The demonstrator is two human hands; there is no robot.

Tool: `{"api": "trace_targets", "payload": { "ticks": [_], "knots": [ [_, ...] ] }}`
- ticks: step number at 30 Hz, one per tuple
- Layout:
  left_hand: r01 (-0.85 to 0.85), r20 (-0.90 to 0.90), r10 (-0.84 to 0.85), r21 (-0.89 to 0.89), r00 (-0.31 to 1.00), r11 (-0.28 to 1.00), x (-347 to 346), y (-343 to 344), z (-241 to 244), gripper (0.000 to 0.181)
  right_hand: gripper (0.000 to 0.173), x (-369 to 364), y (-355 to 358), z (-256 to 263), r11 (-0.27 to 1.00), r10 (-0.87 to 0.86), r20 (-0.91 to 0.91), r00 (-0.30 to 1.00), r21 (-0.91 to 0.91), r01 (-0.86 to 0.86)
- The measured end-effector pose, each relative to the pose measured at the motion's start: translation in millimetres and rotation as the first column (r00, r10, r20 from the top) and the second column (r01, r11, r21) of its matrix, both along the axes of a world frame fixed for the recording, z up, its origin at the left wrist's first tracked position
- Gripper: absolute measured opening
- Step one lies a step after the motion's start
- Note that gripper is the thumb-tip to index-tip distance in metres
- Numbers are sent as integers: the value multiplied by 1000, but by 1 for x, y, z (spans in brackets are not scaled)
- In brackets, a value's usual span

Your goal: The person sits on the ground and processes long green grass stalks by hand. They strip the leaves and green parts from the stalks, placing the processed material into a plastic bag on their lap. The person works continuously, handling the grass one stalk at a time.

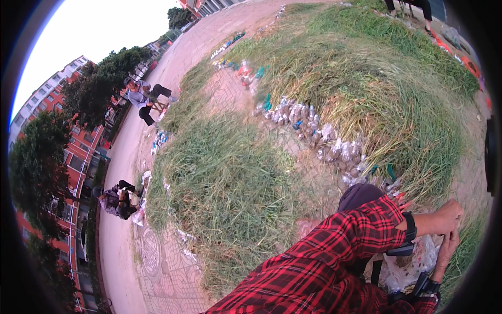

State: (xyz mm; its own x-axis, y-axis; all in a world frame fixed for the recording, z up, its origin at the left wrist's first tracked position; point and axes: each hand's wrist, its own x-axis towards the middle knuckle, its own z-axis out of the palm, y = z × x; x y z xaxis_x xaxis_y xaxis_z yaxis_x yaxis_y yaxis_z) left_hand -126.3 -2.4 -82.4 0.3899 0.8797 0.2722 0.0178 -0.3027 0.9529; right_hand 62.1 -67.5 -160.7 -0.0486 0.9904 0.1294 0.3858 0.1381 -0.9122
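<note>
Both of my hands meet at the right rim of the picture, above a clear plastic bag point(421, 263) with small dark and reddish bits in it. My right hand point(450, 216), below a red and black plaid sleeve and a black wrist strap, has its fingers curled. Against its fingers rest the fingertips of my left hand point(447, 249), which also has a black device at the wrist. Whatever may be between the fingers is too small and hidden to make out. My knee in dark cloth point(361, 195) shows beyond the right sleeve.
Cut grass point(227, 176) lies in large heaps over the paving. Knotted plastic bags with brownish contents point(298, 114) form a row between heaps. Two people point(143, 96) point(117, 200) sit by the road; another person's legs point(423, 10) show top right. A manhole cover point(151, 251) is set in the paving.
</note>
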Motion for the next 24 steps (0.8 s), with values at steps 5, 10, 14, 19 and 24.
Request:
{"api": "trace_targets", "payload": {
  "ticks": [5,10,14,19,24],
  "knots": [
    [-28,-91,33,56,995,998,-2,-4,7,7,26,0,-3,-11,1000,22,-69,997,18,-20],
    [-59,26,58,15,998,998,5,2,0,15,24,-4,-1,1,996,-18,72,997,83,12],
    [32,103,-27,-47,994,998,-1,0,7,16,25,-2,-3,3,995,13,78,997,95,-20],
    [232,362,-95,-355,927,906,-5,-1,13,27,21,-6,-3,3,989,-120,36,992,96,116],
    [243,341,30,-727,940,643,-9,12,-8,36,27,-11,-6,18,979,-85,124,989,193,60]
  ]
}}
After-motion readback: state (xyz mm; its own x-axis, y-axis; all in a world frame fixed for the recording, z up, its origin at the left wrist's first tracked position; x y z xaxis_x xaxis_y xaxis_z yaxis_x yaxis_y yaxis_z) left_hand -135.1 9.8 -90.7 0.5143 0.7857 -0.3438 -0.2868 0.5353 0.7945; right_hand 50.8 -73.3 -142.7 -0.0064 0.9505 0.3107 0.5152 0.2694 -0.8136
